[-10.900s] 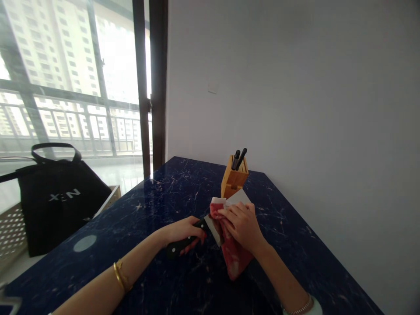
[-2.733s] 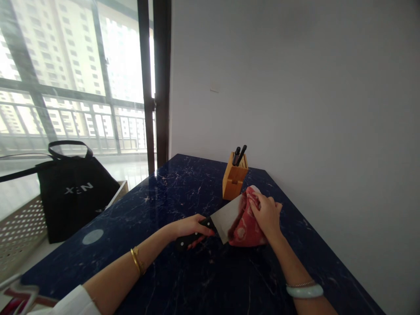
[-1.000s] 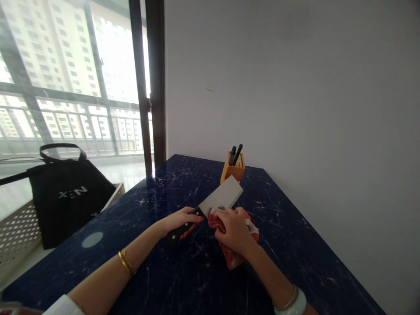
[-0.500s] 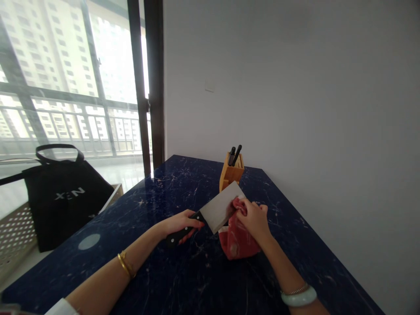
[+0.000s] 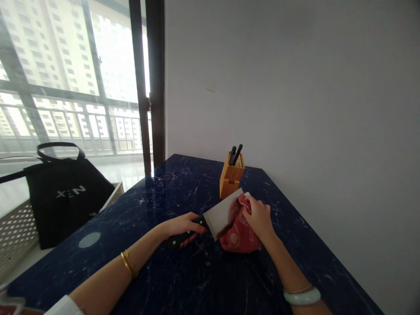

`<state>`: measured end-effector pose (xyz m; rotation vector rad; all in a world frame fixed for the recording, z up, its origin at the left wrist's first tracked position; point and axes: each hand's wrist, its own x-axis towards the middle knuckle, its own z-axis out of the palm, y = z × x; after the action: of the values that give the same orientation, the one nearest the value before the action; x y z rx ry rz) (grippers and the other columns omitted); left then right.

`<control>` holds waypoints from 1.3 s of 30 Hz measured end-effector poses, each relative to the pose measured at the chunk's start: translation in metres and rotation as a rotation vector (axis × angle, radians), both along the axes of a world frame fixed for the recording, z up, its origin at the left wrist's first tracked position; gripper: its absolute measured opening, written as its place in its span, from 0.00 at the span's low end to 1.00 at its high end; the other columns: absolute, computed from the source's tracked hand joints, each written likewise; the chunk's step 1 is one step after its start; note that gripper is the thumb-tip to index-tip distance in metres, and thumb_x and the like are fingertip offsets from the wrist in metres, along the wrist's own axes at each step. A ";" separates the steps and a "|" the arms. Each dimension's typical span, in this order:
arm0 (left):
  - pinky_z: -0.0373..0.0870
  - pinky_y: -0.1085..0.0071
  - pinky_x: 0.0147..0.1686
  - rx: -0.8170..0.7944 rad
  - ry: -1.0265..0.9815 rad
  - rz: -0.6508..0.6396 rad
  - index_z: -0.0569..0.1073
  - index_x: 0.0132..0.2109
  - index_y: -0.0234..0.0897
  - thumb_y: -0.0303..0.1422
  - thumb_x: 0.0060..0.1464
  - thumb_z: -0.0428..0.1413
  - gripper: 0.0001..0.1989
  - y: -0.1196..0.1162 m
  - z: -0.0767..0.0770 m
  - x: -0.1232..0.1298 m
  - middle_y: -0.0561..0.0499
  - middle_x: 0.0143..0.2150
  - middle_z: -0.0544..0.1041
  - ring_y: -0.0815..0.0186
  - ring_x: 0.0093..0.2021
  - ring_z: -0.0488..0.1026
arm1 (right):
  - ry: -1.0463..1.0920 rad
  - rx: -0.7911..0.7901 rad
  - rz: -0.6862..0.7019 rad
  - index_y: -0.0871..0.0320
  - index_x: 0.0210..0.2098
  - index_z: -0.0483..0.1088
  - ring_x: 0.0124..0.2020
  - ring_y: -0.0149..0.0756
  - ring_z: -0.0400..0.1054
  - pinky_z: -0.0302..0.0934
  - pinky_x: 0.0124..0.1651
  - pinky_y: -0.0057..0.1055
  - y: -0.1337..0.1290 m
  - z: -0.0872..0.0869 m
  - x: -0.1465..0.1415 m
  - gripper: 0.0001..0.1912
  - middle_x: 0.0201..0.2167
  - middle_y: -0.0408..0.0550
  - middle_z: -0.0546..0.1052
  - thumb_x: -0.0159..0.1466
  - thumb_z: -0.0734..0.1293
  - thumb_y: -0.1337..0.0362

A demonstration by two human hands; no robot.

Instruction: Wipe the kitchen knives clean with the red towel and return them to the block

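My left hand [image 5: 183, 225] grips the black riveted handle of a steel meat cleaver [image 5: 219, 220]. The blade's far end leans against a piece of raw red pork [image 5: 239, 239] lying on the dark blue marble table [image 5: 98, 271]. My right hand [image 5: 257, 217] presses on top of the meat and pinches it, hiding its far side. The blade shows a reddish smear or reflection near the meat.
A bamboo knife block [image 5: 230, 175] with dark handles stands just beyond the meat, near the wall. The table's right edge meets a grey wall. Left of the table are a black tote bag [image 5: 65, 203] and a perforated metal crate [image 5: 16, 232], with a glass balcony door behind.
The cleaver blade has dropped from its raised tilt to lie against the meat. My right hand has shifted right, and the meat has been turned so a rounder face shows.
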<state>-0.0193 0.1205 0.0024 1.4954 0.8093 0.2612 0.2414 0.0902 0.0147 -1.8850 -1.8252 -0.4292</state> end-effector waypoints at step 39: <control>0.54 0.79 0.06 -0.089 -0.118 0.120 0.66 0.26 0.35 0.32 0.41 0.53 0.05 -0.016 -0.019 0.024 0.58 0.14 0.64 0.74 0.10 0.58 | 0.161 0.015 0.388 0.52 0.37 0.68 0.36 0.36 0.61 0.42 0.44 0.36 -0.037 0.023 -0.064 0.09 0.30 0.42 0.72 0.55 0.62 0.64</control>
<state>0.0051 0.1041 -0.0169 1.3370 0.8067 0.3947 0.1771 0.0528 0.0375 -1.4585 -2.0063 -0.1500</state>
